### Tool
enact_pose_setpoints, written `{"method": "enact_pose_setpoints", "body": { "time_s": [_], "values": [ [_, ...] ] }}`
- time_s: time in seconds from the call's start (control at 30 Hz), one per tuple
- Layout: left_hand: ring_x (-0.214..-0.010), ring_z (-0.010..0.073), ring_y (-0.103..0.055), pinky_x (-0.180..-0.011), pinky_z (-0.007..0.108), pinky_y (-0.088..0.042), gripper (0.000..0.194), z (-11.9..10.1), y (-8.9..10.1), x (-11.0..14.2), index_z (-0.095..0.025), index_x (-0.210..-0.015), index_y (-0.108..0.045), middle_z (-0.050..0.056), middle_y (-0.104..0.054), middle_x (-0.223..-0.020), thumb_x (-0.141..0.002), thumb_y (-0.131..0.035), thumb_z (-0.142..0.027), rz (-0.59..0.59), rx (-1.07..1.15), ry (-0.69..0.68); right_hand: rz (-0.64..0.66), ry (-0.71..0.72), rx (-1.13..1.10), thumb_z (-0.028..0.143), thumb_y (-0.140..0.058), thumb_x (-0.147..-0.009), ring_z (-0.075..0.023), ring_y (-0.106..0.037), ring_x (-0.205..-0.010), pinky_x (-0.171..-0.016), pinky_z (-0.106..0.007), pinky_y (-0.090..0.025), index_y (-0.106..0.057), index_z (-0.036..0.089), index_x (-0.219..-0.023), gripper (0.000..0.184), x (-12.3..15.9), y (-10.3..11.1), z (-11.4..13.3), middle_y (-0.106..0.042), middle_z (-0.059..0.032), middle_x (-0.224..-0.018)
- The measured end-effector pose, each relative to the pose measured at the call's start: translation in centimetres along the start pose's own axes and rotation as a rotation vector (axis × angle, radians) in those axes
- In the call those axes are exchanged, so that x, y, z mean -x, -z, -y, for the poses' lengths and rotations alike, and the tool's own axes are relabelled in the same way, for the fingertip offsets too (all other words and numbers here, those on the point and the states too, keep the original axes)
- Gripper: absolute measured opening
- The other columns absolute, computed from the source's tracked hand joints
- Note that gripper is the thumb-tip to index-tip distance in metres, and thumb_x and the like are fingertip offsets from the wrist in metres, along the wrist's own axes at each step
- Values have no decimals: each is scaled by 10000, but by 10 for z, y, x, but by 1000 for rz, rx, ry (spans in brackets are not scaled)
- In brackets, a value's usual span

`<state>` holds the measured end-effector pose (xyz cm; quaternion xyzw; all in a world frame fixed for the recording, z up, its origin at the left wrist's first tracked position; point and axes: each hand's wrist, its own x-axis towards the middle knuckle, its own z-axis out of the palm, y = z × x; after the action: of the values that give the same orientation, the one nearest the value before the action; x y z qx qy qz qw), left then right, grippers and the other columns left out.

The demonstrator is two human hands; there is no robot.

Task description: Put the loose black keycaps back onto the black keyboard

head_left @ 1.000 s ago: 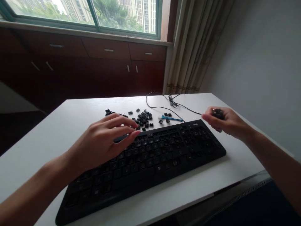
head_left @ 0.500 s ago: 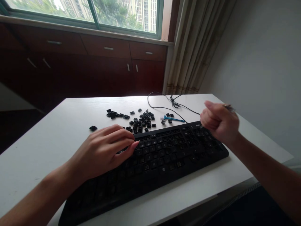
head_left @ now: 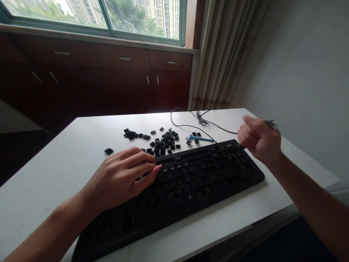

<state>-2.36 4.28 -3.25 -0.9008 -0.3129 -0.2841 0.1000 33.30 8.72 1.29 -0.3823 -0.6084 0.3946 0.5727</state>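
Observation:
A black keyboard lies at a slant across the white table, with some keycaps off and bare key sockets showing. Over its left half rests my left hand, thumb and fingers pressed together at the back edge of the keys; whatever is between them is hidden. My right hand is a fist above the keyboard's far right corner. It is wrapped round a slim metal tool whose blurred end sticks out behind the fist; the rest is mostly covered. Beyond the keyboard lies a loose pile of black keycaps.
A small blue brush lies behind the keyboard with several keycaps around it. The black cable is bundled near the table's far edge. One keycap sits apart on the left. Cabinets and a curtain stand beyond the table.
My right fist has shifted slightly to the right, the metal tool moving with it. My left hand stays in place on the keyboard.

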Motion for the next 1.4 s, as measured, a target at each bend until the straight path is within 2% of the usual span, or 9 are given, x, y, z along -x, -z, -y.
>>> {"method": "enact_pose_setpoints", "body": {
  "time_s": [0.1,0.2,0.27,0.37,0.57,0.8,1.0,1.2,1.4],
  "values": [
    [-767,165,-633,-698,301,-508,70,-2,0,-1,-223,-826,-709,10,-724,-864,-849,-683,-163,8,2,1,94,61,518,449,-633,-913,-108,-390,-448,-448,-284,-308,-542,210,-585,416,-7,3,-12,-446,32,-498],
    [-774,165,-627,-702,301,-502,71,-4,0,-2,-213,-825,-703,14,-718,-860,-856,-677,-155,26,18,14,316,169,866,421,-601,-935,-160,-611,-688,-640,-287,-457,-737,209,-932,252,-24,0,-30,-697,-22,-800],
    [-776,164,-622,-706,304,-502,69,-6,-2,-2,-209,-824,-698,13,-713,-861,-858,-676,-153,37,29,20,474,199,1025,347,-578,-944,-198,-670,-872,-760,-299,-494,-739,225,-1087,247,-38,-7,-41,-733,-47,-1043],
    [-780,164,-613,-717,310,-501,71,-7,-3,-1,-205,-820,-691,13,-710,-868,-864,-671,-152,51,41,24,600,207,1197,274,-594,-914,-221,-685,-925,-768,-303,-505,-742,256,-1113,249,-52,-22,-52,-724,-45,-1123],
    [-767,160,-606,-693,309,-495,93,-10,-4,-2,-198,-798,-687,14,-709,-863,-880,-655,-168,62,48,39,570,235,1320,235,-547,-926,-237,-672,-833,-725,-335,-482,-726,193,-1140,283,-52,-50,-49,-683,-134,-1159],
    [-753,156,-605,-645,296,-480,129,-11,-5,-1,-191,-769,-675,3,-709,-842,-895,-651,-202,40,39,34,636,133,1392,128,-586,-860,-245,-664,-789,-702,-308,-468,-741,164,-864,159,-54,-60,-53,-722,-114,-840],
    [-750,157,-597,-653,301,-486,166,-11,-7,-1,-187,-758,-676,5,-705,-839,-913,-627,-218,63,51,54,679,116,1349,198,-595,-899,-235,-674,-872,-768,-289,-476,-763,198,-998,195,-58,-61,-62,-715,-114,-984],
    [-762,160,-593,-651,301,-477,193,-12,-6,0,-186,-743,-671,7,-704,-839,-922,-612,-228,76,51,71,643,116,1238,233,-575,-925,-235,-671,-901,-802,-319,-489,-742,206,-1113,253,-57,-61,-69,-707,-101,-1070],
    [-753,158,-591,-643,301,-468,204,-13,-6,-2,-181,-739,-680,14,-706,-830,-923,-610,-234,65,60,89,543,85,1089,304,-633,-906,-273,-671,-920,-862,-392,-505,-763,148,-1012,229,-58,-58,-72,-734,-125,-1032]
  ]
}}
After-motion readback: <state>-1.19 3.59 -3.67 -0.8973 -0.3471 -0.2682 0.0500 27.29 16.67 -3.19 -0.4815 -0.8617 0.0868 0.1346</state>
